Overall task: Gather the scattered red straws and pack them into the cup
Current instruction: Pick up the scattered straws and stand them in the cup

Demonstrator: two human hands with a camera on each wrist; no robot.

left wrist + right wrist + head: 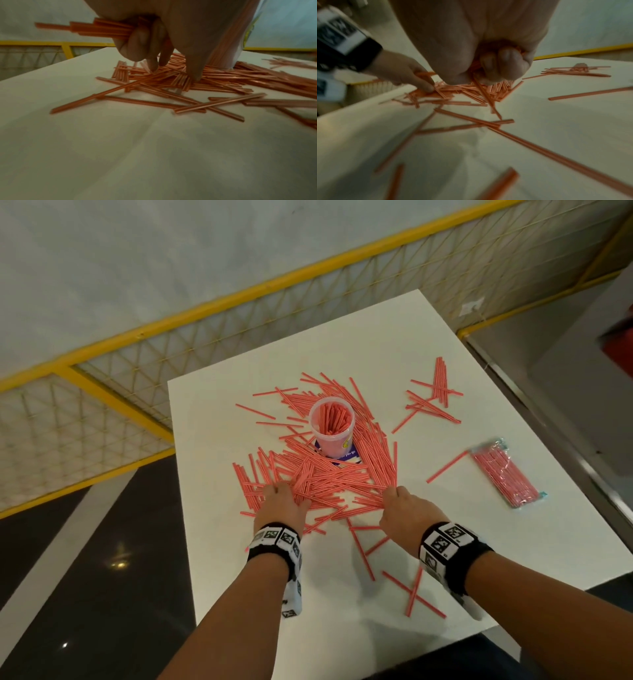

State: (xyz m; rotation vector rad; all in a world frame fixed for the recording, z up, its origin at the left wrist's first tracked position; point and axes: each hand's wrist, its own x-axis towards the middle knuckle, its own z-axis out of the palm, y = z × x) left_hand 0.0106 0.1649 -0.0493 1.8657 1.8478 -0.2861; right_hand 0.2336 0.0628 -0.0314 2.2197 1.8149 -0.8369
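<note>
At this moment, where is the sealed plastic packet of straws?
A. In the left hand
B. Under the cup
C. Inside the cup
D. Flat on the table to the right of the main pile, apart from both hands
D. In the head view the sealed packet lies flat on the table, right of the cup and the main pile, touched by neither hand.

The head view looks forward and down from above the white table (394, 337), taking in both forearms, the heap of straws (325, 474), the cup (331, 424) and the yellow-framed fence (137, 333) beyond. The left wrist view sits low, just over the tabletop, looking along the left hand (154, 33) into the heap, very close. The right wrist view does likewise under the right hand (488, 47) and faces leftward. All three views share the heap's near edge.
</note>
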